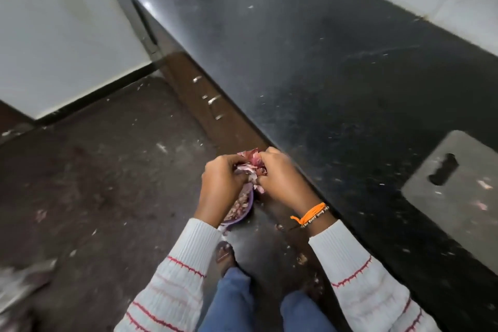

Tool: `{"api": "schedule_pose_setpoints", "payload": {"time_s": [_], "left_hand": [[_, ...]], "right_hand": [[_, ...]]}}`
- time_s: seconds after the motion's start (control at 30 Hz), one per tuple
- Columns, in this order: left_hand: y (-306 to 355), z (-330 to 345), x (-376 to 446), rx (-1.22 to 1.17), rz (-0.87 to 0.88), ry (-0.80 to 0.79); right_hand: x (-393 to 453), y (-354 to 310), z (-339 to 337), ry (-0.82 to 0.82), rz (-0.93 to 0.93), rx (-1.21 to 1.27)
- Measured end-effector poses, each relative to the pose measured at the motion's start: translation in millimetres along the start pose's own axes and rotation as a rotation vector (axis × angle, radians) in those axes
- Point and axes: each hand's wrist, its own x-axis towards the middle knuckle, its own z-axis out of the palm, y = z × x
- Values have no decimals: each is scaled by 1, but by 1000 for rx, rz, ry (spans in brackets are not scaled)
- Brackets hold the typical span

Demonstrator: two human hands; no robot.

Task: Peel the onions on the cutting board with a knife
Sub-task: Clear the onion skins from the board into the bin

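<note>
A bundle of purple onion skins (249, 170) is gripped between both hands, held out over the floor (107, 170) beside the dark worktop (310, 62). The left hand (222, 178) is curled round the skins from one side, and the right hand (280, 175), with fingers bent, pinches them from the other. Just beneath the left wrist, a purple bowl (242, 210) filled with peelings is seen. A grey cutting board (458, 197) lies on the worktop, well apart from the hands. No whole onion or knife can be made out.
</note>
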Motion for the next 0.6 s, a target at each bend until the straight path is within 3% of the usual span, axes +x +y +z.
{"api": "schedule_pose_setpoints", "payload": {"time_s": [0.27,0.6], "left_hand": [[-121,-2,82,-19,-139,-155],[-297,114,166,-103,-396,-275]], "right_hand": [[102,-1,117,-242,112,59],[196,103,294,-471,256,97]]}}
